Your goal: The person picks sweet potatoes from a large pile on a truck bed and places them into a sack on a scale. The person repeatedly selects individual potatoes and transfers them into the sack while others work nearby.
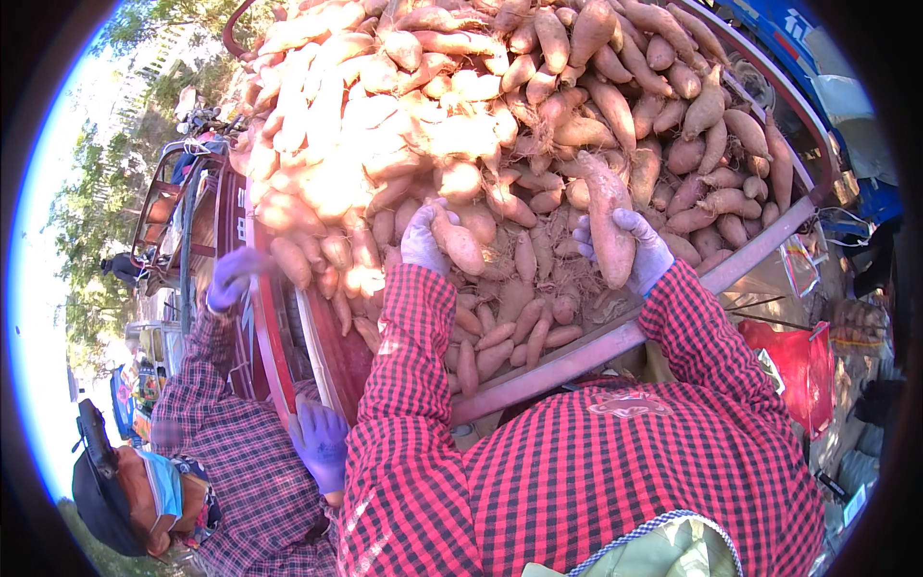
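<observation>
A big heap of sweet potatoes fills the red metal truck bed before me. My left hand, in a pale purple glove, grips a short, thick sweet potato low over the heap. To its right, my right hand, gloved alike, is closed around a large, long sweet potato held tilted, its narrow end pointing up. Smaller sweet potatoes lie on the bed floor between my forearms. Part of the heap is washed out by sunlight.
A metal side rail runs between my body and the heap. At my left a co-worker in a checked shirt and purple gloves has one hand by the bed's red edge. A red bag hangs at right.
</observation>
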Motion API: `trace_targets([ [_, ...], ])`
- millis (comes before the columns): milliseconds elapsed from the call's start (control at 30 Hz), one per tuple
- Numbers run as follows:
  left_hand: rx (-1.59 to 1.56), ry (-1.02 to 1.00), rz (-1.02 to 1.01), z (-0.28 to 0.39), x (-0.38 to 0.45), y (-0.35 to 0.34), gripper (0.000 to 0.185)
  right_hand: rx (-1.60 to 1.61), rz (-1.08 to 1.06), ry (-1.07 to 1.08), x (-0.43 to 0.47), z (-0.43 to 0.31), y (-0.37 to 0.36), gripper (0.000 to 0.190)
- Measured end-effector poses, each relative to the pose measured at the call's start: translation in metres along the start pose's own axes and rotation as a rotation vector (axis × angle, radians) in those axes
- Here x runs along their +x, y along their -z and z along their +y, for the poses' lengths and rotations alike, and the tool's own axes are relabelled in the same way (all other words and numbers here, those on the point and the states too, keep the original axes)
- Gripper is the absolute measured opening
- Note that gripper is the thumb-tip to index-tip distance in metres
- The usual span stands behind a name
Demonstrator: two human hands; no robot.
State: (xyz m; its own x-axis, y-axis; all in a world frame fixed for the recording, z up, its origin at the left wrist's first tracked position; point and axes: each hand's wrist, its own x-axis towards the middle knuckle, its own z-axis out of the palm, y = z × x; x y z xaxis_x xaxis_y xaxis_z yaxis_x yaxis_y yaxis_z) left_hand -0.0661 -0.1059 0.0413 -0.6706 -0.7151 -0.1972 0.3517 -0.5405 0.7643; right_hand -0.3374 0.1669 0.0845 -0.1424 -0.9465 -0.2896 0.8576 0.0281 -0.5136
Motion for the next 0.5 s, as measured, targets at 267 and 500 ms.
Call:
trace_targets([
  [267, 0.099, -0.007, -0.140, -0.091, -0.017, -0.168, 0.033, 0.234, -0.293, -0.156, -0.025, 0.010, -0.023, 0.070],
  [500, 0.436, -0.173, -0.117, -0.114, -0.051, -0.228, 0.041, 0.211, -0.299, 0.192, -0.113, -0.018, 0.017, 0.065],
])
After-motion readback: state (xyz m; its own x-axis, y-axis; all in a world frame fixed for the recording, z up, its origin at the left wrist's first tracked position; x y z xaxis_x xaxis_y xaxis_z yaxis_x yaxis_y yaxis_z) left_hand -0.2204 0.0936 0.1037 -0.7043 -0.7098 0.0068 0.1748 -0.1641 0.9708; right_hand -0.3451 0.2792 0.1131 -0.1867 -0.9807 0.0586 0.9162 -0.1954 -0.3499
